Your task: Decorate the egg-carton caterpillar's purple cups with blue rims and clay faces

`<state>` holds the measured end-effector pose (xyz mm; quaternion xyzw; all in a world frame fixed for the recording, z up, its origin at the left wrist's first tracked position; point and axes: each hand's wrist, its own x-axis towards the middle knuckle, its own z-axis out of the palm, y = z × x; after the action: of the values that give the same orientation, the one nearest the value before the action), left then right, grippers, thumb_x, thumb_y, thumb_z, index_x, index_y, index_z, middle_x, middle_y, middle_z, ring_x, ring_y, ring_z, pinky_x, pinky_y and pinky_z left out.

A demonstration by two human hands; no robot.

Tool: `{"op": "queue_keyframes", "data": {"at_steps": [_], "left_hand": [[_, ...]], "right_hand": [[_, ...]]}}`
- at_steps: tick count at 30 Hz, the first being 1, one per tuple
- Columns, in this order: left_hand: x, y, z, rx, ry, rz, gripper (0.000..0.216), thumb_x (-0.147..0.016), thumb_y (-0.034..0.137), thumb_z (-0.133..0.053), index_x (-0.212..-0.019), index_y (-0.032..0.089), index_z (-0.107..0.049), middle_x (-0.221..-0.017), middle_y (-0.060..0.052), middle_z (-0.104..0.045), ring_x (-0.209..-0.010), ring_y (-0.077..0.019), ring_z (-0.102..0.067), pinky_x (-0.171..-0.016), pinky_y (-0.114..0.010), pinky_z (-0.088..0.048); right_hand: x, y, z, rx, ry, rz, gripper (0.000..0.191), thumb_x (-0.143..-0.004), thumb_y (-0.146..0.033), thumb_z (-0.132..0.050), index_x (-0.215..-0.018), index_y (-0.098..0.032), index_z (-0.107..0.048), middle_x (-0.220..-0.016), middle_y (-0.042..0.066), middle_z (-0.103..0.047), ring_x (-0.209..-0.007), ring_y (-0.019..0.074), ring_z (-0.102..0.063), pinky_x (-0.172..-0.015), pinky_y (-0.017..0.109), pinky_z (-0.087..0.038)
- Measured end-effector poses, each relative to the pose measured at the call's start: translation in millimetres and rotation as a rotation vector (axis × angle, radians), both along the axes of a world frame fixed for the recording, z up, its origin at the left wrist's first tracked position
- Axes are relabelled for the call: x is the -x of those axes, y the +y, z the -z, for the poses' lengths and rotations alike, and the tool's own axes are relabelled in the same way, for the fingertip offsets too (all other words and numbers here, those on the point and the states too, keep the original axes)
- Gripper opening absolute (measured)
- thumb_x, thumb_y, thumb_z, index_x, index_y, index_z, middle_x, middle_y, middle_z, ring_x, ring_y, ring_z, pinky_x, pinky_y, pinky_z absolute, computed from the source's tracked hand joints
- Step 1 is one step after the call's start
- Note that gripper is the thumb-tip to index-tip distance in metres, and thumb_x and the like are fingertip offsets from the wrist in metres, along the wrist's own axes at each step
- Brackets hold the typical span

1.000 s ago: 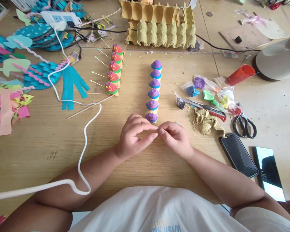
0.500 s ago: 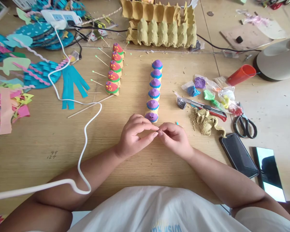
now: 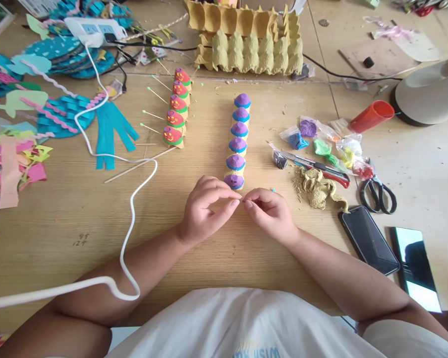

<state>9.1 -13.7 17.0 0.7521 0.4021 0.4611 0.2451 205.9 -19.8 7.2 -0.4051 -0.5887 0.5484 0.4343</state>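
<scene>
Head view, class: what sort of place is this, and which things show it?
Most likely a craft worktable, at home or in a classroom: egg cartons, small bags of coloured clay, scissors and rows of clay-topped carton cups.

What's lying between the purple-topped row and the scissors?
Head view: small bags of coloured clay, a utility knife and a heap of egg-carton scraps lie between the purple-topped row and the scissors.

Right of the grip point(image 3: 242, 201), clay bags point(image 3: 323, 144), a utility knife point(image 3: 317, 166), scissors point(image 3: 378, 194) and a phone point(image 3: 368, 238) on the counter point(image 3: 78, 214); beyond it, egg cartons point(image 3: 250, 49); to its left, a white cable point(image 3: 132, 209) and red-and-green cups point(image 3: 175, 119).
</scene>
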Motion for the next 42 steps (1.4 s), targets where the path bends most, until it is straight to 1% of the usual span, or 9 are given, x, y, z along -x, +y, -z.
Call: {"op": "queue_keyframes", "data": {"at_steps": [4,8,11,15,18,22,25,32,42], "left_hand": [[2,4,5.9,-0.024,0.008,-0.154,0.008,-0.098,0.024,-0.066,-0.103,0.023,-0.072,-0.099,-0.004,-0.074,-0.096,-0.0194,-0.065,-0.093,-0.039,-0.052],[3,10,16.4,-0.005,0.062,-0.266,0.022,-0.1,0.032,-0.065,-0.119,0.022,-0.068,-0.118,-0.008,-0.073,-0.113,-0.0232,-0.063,-0.1,-0.041,-0.051],[3,13,23.9,0.071,0.077,-0.273,0.035,-0.102,0.037,-0.061,-0.132,0.022,-0.062,-0.129,-0.011,-0.069,-0.119,-0.024,-0.061,-0.102,-0.04,-0.05],[2,13,28.0,0.141,0.04,-0.186,0.04,-0.105,0.038,-0.054,-0.142,0.021,-0.054,-0.14,-0.014,-0.065,-0.13,-0.0256,-0.061,-0.106,-0.042,-0.049],[0,11,26.6,0.128,0.019,-0.186,0.04,-0.106,0.037,-0.053,-0.142,0.021,-0.053,-0.133,-0.015,-0.068,-0.127,-0.0258,-0.063,-0.106,-0.043,-0.048],[0,10,24.1,0.108,0.056,-0.215,0.037,-0.105,0.037,-0.054,-0.139,0.02,-0.055,-0.12,-0.012,-0.072,-0.118,-0.0252,-0.065,-0.106,-0.044,-0.048],[0,11,24.1,0.11,0.052,-0.206,0.037,-0.106,0.036,-0.053,-0.138,0.019,-0.055,-0.12,-0.012,-0.073,-0.116,-0.0252,-0.065,-0.105,-0.044,-0.048],[0,9,24.0,0.156,0.03,-0.181,0.035,-0.106,0.036,-0.053,-0.136,0.018,-0.056,-0.125,-0.014,-0.071,-0.118,-0.0256,-0.067,-0.105,-0.044,-0.049],[-1,5,20.5,0.249,-0.007,-0.129,0.032,-0.107,0.037,-0.05,-0.134,0.022,-0.059,-0.121,-0.01,-0.072,-0.117,-0.0231,-0.068,-0.104,-0.04,-0.052]], "right_hand": [[-1,0,1.1,0.025,0.029,0.081,0.028,-0.094,-0.049,-0.071,-0.093,-0.021,-0.067,-0.078,0.002,-0.065,-0.065,0.0129,-0.055,-0.062,0.028,-0.049],[-2,6,-0.1,0.009,0.012,0.181,0.032,-0.091,-0.053,-0.073,-0.1,-0.023,-0.067,-0.084,0.003,-0.065,-0.071,0.0147,-0.057,-0.063,0.028,-0.049],[-3,13,-1.7,-0.025,-0.019,0.257,0.03,-0.092,-0.05,-0.073,-0.106,-0.024,-0.066,-0.09,0.003,-0.065,-0.078,0.016,-0.058,-0.065,0.028,-0.049],[-6,28,-1.9,-0.083,-0.11,0.315,0.03,-0.09,-0.039,-0.074,-0.115,-0.026,-0.063,-0.115,0.006,-0.065,-0.095,0.0178,-0.059,-0.073,0.029,-0.052],[-9,44,-1.5,-0.107,-0.171,0.327,0.025,-0.089,-0.032,-0.072,-0.112,-0.025,-0.063,-0.118,0.007,-0.065,-0.097,0.0177,-0.06,-0.074,0.029,-0.052],[-6,65,-1.4,-0.178,-0.301,0.258,0.009,-0.089,-0.025,-0.067,-0.097,-0.022,-0.068,-0.099,0.004,-0.067,-0.09,0.0177,-0.061,-0.072,0.03,-0.051],[0,73,-0.9,-0.26,-0.349,0.261,0.003,-0.086,-0.02,-0.066,-0.087,-0.022,-0.068,-0.095,0.006,-0.066,-0.092,0.0194,-0.062,-0.07,0.03,-0.051],[6,70,1.3,-0.363,-0.407,0.239,0.006,-0.087,-0.017,-0.066,-0.086,-0.021,-0.069,-0.105,0.009,-0.071,-0.098,0.022,-0.066,-0.076,0.035,-0.054],[2,64,1.2,-0.421,-0.421,0.202,0.009,-0.085,-0.014,-0.068,-0.086,-0.023,-0.068,-0.104,0.007,-0.075,-0.099,0.0232,-0.069,-0.079,0.037,-0.056]]}}
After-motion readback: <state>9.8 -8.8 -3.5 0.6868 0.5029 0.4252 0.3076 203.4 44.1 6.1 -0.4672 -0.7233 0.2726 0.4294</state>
